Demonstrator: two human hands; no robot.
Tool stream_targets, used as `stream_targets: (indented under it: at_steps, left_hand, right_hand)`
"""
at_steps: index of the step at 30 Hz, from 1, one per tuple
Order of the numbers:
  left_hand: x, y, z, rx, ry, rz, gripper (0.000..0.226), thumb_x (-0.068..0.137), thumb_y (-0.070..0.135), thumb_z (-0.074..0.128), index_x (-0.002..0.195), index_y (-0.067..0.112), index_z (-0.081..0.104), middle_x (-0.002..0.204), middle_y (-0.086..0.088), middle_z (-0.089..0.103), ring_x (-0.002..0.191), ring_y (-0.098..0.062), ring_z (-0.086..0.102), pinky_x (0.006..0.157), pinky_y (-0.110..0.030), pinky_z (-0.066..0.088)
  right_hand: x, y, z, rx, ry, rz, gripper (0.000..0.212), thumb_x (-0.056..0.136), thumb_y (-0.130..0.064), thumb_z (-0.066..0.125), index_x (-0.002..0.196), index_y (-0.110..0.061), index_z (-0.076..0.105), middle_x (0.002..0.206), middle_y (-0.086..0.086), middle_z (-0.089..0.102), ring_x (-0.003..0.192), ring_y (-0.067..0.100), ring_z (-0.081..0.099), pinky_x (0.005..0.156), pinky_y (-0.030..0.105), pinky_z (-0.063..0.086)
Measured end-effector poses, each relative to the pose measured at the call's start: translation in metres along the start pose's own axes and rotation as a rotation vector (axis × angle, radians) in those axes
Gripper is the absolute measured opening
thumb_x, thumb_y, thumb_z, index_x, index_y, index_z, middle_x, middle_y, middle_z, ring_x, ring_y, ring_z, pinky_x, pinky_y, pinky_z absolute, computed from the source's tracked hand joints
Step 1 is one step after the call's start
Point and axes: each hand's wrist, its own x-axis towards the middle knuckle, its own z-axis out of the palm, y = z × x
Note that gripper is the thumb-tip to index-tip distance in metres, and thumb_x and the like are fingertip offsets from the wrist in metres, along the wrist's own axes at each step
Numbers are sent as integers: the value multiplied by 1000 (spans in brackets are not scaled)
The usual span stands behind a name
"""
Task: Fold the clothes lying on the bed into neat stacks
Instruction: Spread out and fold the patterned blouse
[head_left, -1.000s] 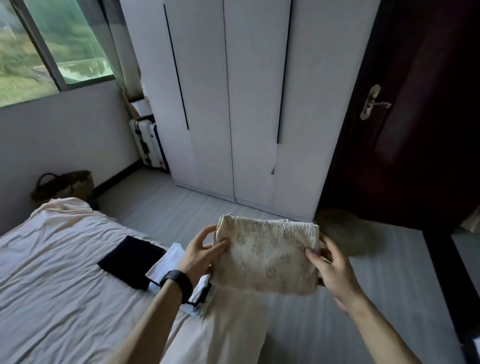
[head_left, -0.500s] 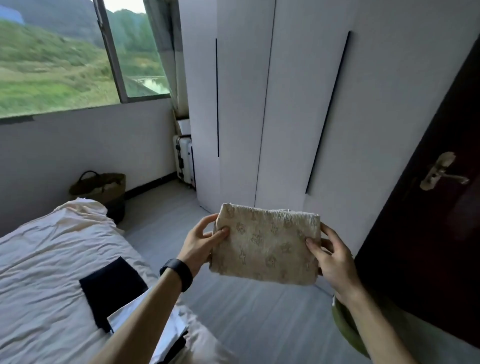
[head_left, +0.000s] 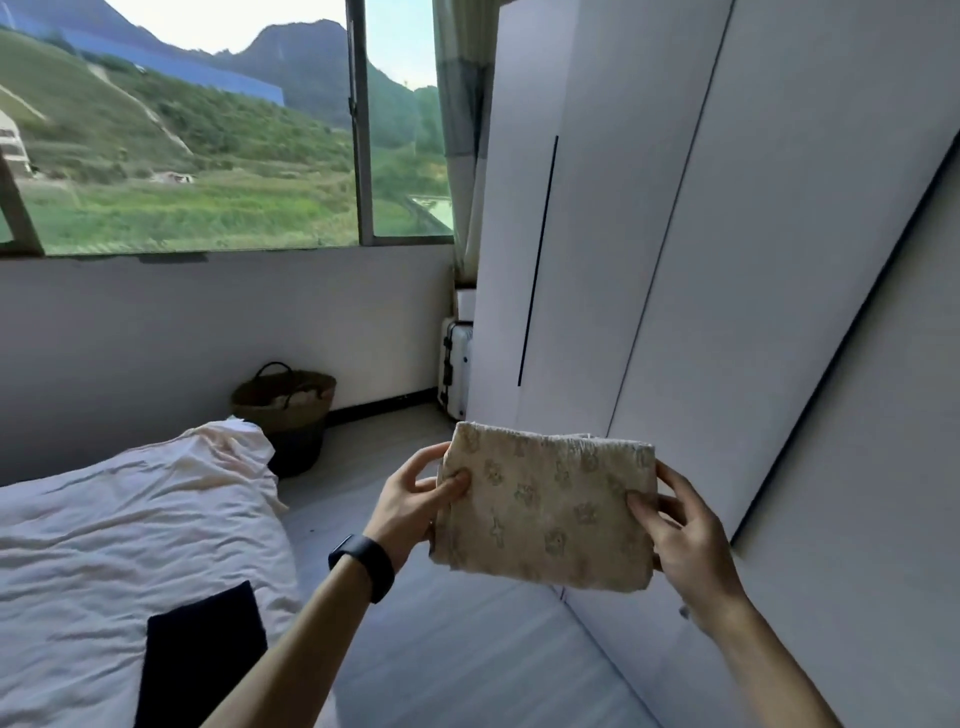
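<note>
While we hold the cloth (head_left: 545, 512) up between us and the wardrobe (head_left: 727, 260), our left hand (head_left: 413, 501) pinches its left side, thumb on the front and fingers behind, and our right hand (head_left: 688, 538) pinches the right side the same way. The cloth is a beige, patterned piece already folded into a thick rectangle. It hangs in the air off the bed (head_left: 130, 519), out past the bed's right edge and above the floor. We judge it light and soft. Being several layers thick, it likely holds its shape only because both sides are gripped, and it would probably sag or fall open if taken by one corner. The better hold, we think, is at the two short sides, or a flat palm underneath when it is set down. We count one cloth in hand and one dark garment (head_left: 202, 654), folded flat on the bed near its right edge, so two pieces in all that we can make out. One watch (head_left: 363, 564) sits on the left wrist. Beyond the bed's far corner stands one basket (head_left: 285, 405) on the floor, and one suitcase (head_left: 456, 369) stands beside the wardrobe.
</note>
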Motion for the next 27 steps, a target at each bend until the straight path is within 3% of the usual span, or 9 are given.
stream_targets:
  at_steps: [7,13,16,20,24,27]
  left_hand:
    - [46,-40,-29,28,293,-57,36,88,28,74,121,35,62,101,-4,77,94,-22,72,73,-45,61]
    - [26,-95,-51,-61,691,-137,25,92,16,69,116,22,63,91,-9,75,71,-10,71,54,-23,52]
    - [6,-140,-69,-86,926,-208,22,91,8,70,111,16,65,105,-17,73,81,-11,72,67,-24,56]
    - [-15,-189,-84,-203,1134,-350,24,92,16,70,115,18,64,108,-12,73,100,-26,70,88,-41,58]
    - [-20,-232,-112,-283,1281,-446,16,95,22,67,107,29,61,106,-5,71,98,-24,70,92,-47,56]
    - [-14,-258,-145,-353,1374,-492,23,96,26,65,118,25,59,112,-3,69,100,-23,68,94,-48,55]
  right_hand:
    - [117,47,55,-10,-282,60,39,98,-19,64,124,-48,62,117,-3,70,109,22,67,89,57,58]
    - [172,101,136,-137,-578,147,38,97,-18,67,115,-51,64,108,0,74,100,24,71,90,54,58]
    - [177,131,186,-229,-792,210,37,96,-17,67,120,-45,65,103,4,76,94,24,72,85,49,59]
    - [177,171,256,-394,-1050,310,36,98,-17,65,130,-32,59,105,9,72,95,30,69,76,48,58]
    - [172,203,334,-551,-1229,373,32,100,-20,60,130,-33,57,106,5,69,92,27,69,74,47,59]
    - [170,218,395,-636,-1317,391,32,100,-24,61,130,-33,57,109,2,69,93,26,71,77,48,60]
